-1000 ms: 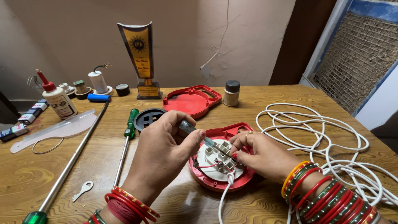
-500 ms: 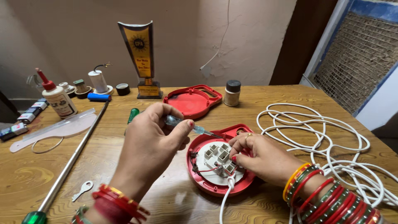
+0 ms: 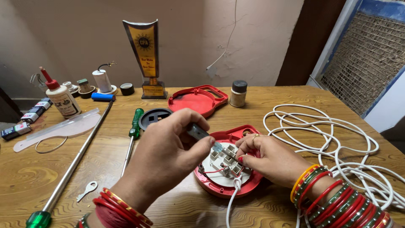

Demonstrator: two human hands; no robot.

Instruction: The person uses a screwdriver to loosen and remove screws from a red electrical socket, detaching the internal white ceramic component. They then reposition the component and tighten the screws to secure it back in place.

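- Right of our hands we see the coiled white cable [image 3: 337, 139] sprawled over the wooden table [image 3: 50, 177].
- Beyond our grip lie a red cover [image 3: 196, 100] and a green-handled screwdriver [image 3: 135, 126]; a long metal rod [image 3: 80, 156] runs to the left.
- Our left hand [image 3: 168, 156] closes around a small tester screwdriver [image 3: 202, 136], tip on the white socket insert [image 3: 225, 164].
- Our right hand [image 3: 270, 158] pinches that insert, seated in the red round case [image 3: 230, 185].
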